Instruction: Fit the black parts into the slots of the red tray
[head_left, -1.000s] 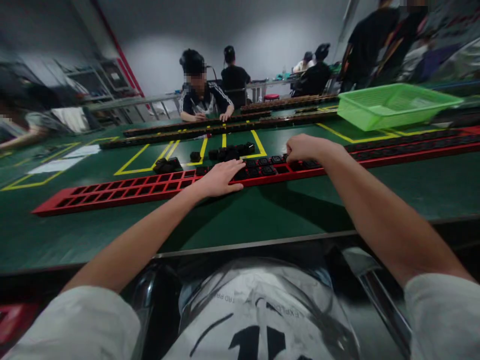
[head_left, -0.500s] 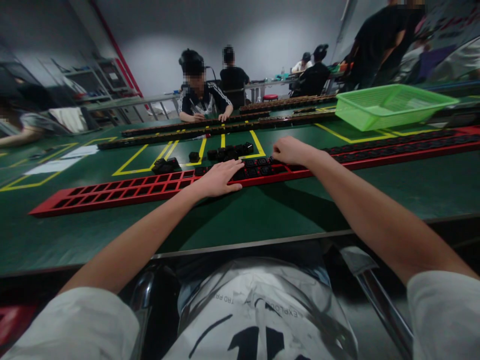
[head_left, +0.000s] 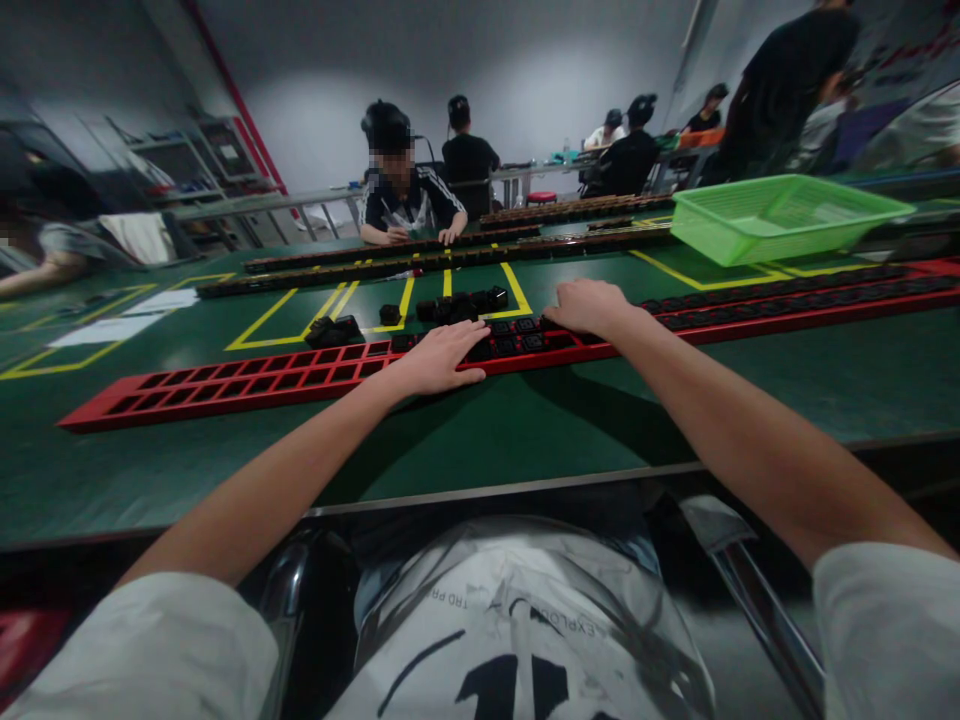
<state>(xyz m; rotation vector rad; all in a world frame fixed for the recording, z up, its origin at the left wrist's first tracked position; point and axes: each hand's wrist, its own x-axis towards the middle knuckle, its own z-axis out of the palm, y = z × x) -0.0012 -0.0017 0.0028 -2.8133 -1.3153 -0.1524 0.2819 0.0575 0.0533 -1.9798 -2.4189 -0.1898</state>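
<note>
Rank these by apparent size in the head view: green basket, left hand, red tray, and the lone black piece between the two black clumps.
1. Red tray, running to the right edge
2. Green basket
3. Left hand
4. Lone black piece

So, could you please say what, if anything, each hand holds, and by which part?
The left hand rests across the tray, gripping nothing visible; whether the right hand pinches anything cannot be told.

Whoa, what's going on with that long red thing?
A person has both hands at a long red tray. The left hand is spread flat over it. The right hand curls down at it; whether it grips anything is hidden. Black pieces sit in the tray's middle and right, and loose black pieces lie behind it.
</note>
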